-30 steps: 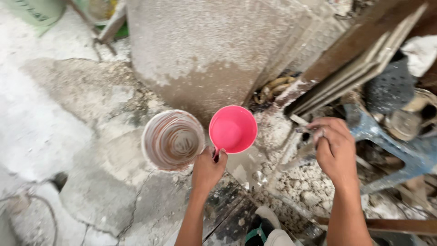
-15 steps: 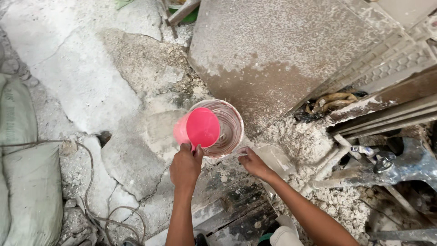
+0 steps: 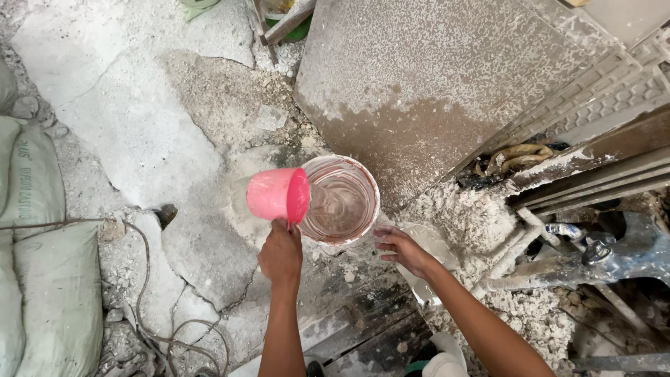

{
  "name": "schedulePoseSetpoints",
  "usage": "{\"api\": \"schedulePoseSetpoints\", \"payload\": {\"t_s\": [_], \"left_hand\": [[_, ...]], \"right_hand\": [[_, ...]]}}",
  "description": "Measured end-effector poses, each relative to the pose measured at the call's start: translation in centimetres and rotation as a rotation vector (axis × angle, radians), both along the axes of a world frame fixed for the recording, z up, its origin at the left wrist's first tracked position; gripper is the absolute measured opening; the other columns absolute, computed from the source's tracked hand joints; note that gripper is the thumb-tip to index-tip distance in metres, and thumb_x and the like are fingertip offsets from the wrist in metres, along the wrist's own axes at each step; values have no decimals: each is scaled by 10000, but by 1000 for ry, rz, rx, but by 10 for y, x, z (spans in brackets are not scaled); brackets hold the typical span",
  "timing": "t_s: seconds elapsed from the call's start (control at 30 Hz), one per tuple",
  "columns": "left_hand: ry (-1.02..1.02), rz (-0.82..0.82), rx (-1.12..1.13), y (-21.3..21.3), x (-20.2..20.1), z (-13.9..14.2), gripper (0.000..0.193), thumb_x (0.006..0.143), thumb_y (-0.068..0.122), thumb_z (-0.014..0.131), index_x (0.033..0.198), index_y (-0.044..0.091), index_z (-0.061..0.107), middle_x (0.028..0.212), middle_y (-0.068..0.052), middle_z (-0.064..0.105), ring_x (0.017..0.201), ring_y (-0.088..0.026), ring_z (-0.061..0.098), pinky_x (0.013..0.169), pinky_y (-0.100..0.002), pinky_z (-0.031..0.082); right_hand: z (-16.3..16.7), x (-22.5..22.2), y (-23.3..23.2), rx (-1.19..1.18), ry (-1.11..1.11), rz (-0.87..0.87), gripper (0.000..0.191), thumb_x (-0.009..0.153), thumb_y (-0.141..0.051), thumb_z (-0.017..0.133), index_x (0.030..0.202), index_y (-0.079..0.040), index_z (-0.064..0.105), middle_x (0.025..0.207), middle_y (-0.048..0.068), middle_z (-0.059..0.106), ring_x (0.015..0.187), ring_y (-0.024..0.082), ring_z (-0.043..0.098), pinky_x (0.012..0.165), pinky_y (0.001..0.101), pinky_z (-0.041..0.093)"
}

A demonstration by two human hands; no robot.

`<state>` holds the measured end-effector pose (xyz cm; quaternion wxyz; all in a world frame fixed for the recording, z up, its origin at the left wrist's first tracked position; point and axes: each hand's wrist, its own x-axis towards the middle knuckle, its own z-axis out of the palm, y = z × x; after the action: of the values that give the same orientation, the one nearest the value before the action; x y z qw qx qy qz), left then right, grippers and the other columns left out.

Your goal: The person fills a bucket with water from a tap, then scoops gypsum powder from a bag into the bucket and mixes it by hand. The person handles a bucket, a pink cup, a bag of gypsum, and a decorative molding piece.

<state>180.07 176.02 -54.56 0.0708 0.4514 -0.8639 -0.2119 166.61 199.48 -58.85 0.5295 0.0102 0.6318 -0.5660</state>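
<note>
While tipped: one pink scoop (image 3: 278, 195), one bucket (image 3: 343, 200), perhaps two sacks (image 3: 42, 279).

One pink scoop (image 3: 278, 195), near the middle. One round bucket (image 3: 343, 200) just right of it. Two hands: the left hand (image 3: 280, 254) and the right hand (image 3: 399, 248). Two grey sacks (image 3: 42, 265) at the left edge. One large speckled slab (image 3: 433, 77) at the far right.

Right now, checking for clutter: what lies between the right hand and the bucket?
In the head view, only a narrow strip of rubble-strewn floor separates the right hand from the bucket; they do not touch.
</note>
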Motion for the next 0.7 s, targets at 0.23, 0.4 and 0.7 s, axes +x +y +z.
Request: {"api": "schedulePoseSetpoints", "payload": {"t_s": [0.23,0.4,0.7], "left_hand": [[-25,-114,-70,10,-18,-31,284,1000,344,598,1121,88,578,1002,-158,733,816,-407,715,687,-530,553],[-225,-240,-83,24,-25,-57,313,939,227,588,1250,195,565,1086,-105,725,929,-325,726,865,-525,523],[427,-579,-285,74,-141,17,262,1026,130,527,1278,95,592,1269,-118,672,1155,-343,620,981,-522,435]], "right_hand": [[-2,-5,46,-61,24,-180,535,993,-297,500,1474,-73,426,1470,120,555,1285,276,573,1044,424,507],[4,-8,95,-118,48,-443,535,979,-219,523,1490,-141,387,1453,91,554,1245,261,586,1006,415,522],[45,16,194,-389,295,-413,458,1006,-201,494,1446,-73,498,1348,138,614,1225,275,603,1034,422,531]]}}
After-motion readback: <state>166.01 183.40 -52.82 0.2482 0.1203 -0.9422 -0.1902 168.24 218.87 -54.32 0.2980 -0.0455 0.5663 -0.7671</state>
